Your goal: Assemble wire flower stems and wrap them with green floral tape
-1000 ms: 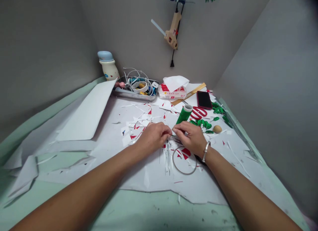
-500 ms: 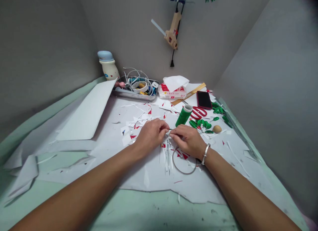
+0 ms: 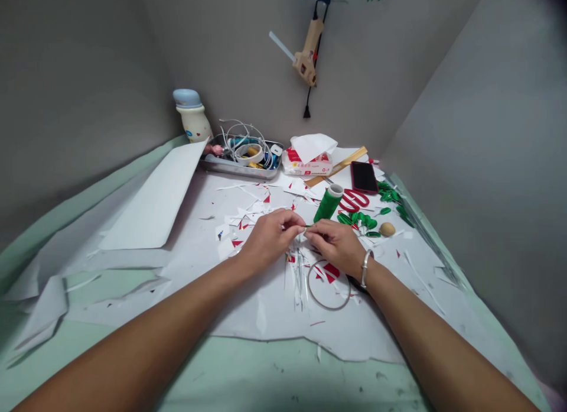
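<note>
One green piece [image 3: 308,226], long axis crosswise, left grip [image 3: 271,233] to right grip [image 3: 339,242]

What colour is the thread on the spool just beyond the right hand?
The thread is green, showing best in the head view.

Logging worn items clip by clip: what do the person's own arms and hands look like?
The left hand and right hand are ungloved, and no sleeve shows on either arm. A narrow silver bracelet circles the right wrist; the left wrist shows nothing worn.
</note>
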Demonstrator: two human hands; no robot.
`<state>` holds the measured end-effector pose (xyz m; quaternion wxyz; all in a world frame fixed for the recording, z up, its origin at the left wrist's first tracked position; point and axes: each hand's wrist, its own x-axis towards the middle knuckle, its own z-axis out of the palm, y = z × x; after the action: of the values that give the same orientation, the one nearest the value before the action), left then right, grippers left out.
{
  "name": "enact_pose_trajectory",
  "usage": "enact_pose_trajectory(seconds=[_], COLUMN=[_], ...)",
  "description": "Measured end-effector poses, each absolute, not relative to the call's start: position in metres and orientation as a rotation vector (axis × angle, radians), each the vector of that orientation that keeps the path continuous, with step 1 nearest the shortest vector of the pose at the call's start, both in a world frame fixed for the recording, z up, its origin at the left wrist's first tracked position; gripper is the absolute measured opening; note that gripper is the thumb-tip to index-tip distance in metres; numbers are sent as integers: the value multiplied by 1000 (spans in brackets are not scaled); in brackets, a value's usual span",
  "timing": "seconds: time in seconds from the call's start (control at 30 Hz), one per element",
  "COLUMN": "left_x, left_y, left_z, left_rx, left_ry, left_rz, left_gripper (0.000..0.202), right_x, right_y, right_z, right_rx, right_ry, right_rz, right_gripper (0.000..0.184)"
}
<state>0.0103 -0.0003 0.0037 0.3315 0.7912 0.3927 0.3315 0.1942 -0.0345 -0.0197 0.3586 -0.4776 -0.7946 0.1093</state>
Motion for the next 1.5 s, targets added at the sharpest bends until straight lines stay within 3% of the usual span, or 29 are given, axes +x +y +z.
enact_pose_trajectory(seconds=[0.33, 0.7, 1.03, 1.33, 1.5], left_x=[11, 10, 10, 10, 10], left_y=[-1, -1, -1, -1, 1], left_z=[-5, 4, -5, 2, -1], left_rx=[2418, 2115, 2419, 2129, 2266], left_ry=[1037, 1011, 978, 994, 1086], left_rz=[703, 882, 726, 894, 865], left_gripper=[18, 11, 18, 12, 14], right_x=[189, 194, 190, 193, 186], right_y=[-41, -35, -40, -36, -43], right_z=[-13, -21, -12, -19, -14], right_rx=[-1176, -1232, -1207, -1244, -1148], right_ry=[-2052, -2067, -1996, -2035, -2129], right_rz=[148, 297, 180, 292, 205], right_gripper=[15, 13, 15, 14, 13])
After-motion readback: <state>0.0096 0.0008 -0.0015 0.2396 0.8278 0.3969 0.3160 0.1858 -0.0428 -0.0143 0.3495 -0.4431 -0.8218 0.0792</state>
